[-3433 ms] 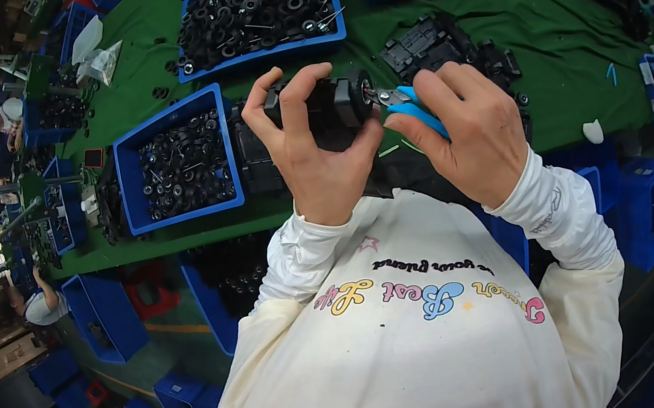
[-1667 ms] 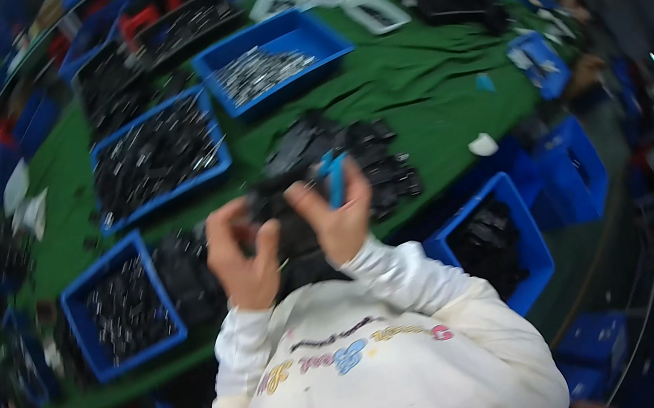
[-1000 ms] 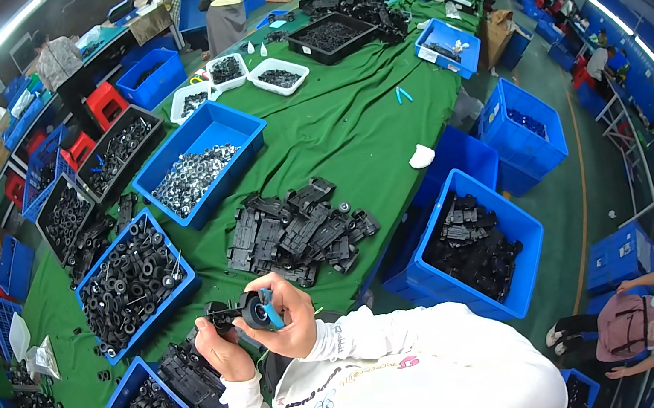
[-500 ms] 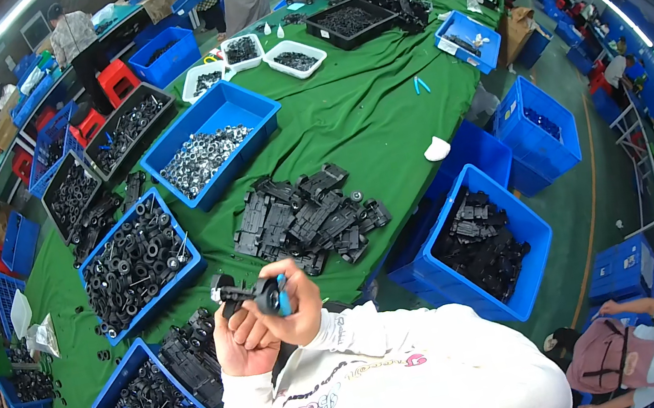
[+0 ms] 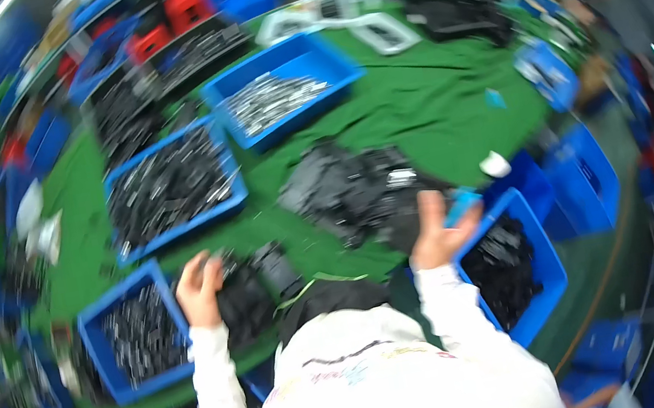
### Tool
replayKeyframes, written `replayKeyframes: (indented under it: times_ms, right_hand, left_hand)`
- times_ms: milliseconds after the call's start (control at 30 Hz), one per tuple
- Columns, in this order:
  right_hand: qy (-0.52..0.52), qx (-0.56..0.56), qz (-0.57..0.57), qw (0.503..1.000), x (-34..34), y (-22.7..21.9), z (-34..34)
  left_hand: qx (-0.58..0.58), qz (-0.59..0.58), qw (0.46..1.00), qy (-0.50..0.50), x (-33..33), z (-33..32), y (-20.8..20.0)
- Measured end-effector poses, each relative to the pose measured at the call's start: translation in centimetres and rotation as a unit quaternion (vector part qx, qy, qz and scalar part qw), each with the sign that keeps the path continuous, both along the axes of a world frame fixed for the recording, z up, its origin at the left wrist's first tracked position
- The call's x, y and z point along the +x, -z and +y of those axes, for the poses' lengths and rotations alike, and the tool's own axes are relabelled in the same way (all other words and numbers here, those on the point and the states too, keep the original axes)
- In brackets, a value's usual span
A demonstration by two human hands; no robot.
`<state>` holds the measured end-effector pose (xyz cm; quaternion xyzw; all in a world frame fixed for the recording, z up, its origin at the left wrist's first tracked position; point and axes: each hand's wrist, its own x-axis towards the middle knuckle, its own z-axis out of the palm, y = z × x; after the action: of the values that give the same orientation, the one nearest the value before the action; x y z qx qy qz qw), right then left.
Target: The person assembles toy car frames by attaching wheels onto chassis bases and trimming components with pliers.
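Your two-handed hold has ended: right hand (image 5: 435,246) half open, retaining blue-handled pliers (image 5: 463,204); left hand (image 5: 201,301) loosely curled near black chassis (image 5: 276,269), contents unclear.

Right hand (image 5: 435,245), seemingly with pliers (image 5: 463,204)

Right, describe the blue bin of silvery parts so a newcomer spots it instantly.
Start with the big green cloth covering the table, and find the blue bin of dark parts lying beyond the left hand. Adjoining it, farther away and to the right, is the silvery-parts bin. Its pale, shiny contents set it apart from its dark-filled neighbours.
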<state>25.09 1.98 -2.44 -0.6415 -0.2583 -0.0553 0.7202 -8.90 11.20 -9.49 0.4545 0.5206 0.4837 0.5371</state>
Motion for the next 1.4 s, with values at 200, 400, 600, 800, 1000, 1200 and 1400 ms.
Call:
replayKeyframes:
  times_ms: [200,400,600,800,1000,1200,1400]
  right_hand:
    - [0.120,-0.053,-0.032,0.991,4.8,1.5,-4.6]
    - [0.099,-0.082,-0.058,0.990,5.5,3.6,-5.1]
    - [0.085,-0.095,-0.019,0.992,3.6,1.9,-4.4]
    - [0.075,-0.152,-0.053,0.984,-1.1,0.4,-2.8]
    - [-0.058,-0.115,0.067,0.990,-5.6,-1.1,-0.3]
    - [-0.245,-0.058,0.297,0.921,-12.2,-1.4,4.9]
    - [-0.433,-0.046,0.419,0.797,-15.3,-2.8,5.3]
  left_hand:
    - [0.064,0.199,0.967,-0.144,-8.0,8.4,7.7]
    - [0.076,0.331,0.888,-0.310,-19.4,14.7,9.2]
    - [-0.062,0.495,0.805,-0.320,-29.5,22.7,16.5]
    - [-0.209,0.497,0.800,-0.262,-32.8,26.8,21.9]
    - [-0.117,0.527,0.797,-0.270,-26.4,27.1,18.8]
    - [0.132,0.084,0.987,0.045,-5.2,8.9,-2.2]
    - [-0.070,-0.200,0.915,0.343,3.3,1.7,-8.1]
